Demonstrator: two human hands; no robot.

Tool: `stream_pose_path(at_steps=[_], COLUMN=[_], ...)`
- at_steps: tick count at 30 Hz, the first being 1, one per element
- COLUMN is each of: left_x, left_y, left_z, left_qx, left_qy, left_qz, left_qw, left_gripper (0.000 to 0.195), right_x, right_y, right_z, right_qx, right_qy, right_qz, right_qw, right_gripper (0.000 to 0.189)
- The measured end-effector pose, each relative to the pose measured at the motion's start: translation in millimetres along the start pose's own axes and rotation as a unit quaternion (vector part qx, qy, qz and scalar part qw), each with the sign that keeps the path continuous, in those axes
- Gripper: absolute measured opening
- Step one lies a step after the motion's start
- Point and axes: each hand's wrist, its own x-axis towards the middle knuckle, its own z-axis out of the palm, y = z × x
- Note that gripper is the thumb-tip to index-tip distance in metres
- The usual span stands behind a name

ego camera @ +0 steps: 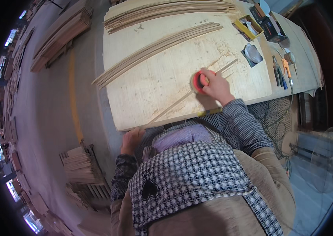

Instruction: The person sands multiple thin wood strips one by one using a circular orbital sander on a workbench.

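My right hand [217,86] grips a round red-rimmed disc-shaped tool [198,82], whose exact kind I cannot tell, against a thin wooden strip [170,109]. That strip runs slantwise over the pale plywood board [142,94] on the bench. Its near end is in my left hand [133,138], just off the board's front left corner. Beyond them lies a bundle of thin wooden strips [160,48], with a larger bundle [169,13] at the far edge. Fine wood dust is scattered around the disc.
At the right stand a yellow box [248,28], dark cartons [272,29] and a plastic-wrapped thing [253,53]. Pliers [277,70] and an orange air blow gun [286,67] with a hose lie near the edge. Stacked boards [63,35] and slats [81,165] stand on the left floor.
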Motion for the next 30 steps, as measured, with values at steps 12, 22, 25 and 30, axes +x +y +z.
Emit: stream_pose_path(at_steps=[12, 22, 25, 30], left_x=[9.2, -19.4, -18.8, -36.1], left_y=[-30.4, -48.1, -39.9, -50.4], left_z=[12.9, -8.8, -16.8, -11.7], left_qx=[0.045, 0.081, 0.054, 0.089], left_qy=[-0.028, -0.041, -0.053, -0.037], left_qz=[0.176, 0.083, 0.051, 0.023], left_qw=[0.983, 0.992, 0.996, 0.995], left_gripper=[0.021, 0.019, 0.026, 0.033], right_x=[-60.0, -38.6, -10.6, 15.6], right_y=[-117.0, -35.7, 38.6, 97.5], right_z=[78.0, 35.4, 39.1, -14.2], right_qx=[0.079, 0.025, 0.012, -0.005], right_qy=[-0.170, -0.087, -0.024, 0.012], right_qz=[-0.242, -0.058, -0.031, 0.087], right_qw=[0.952, 0.994, 0.999, 0.996], right_gripper=[0.044, 0.049, 0.054, 0.073])
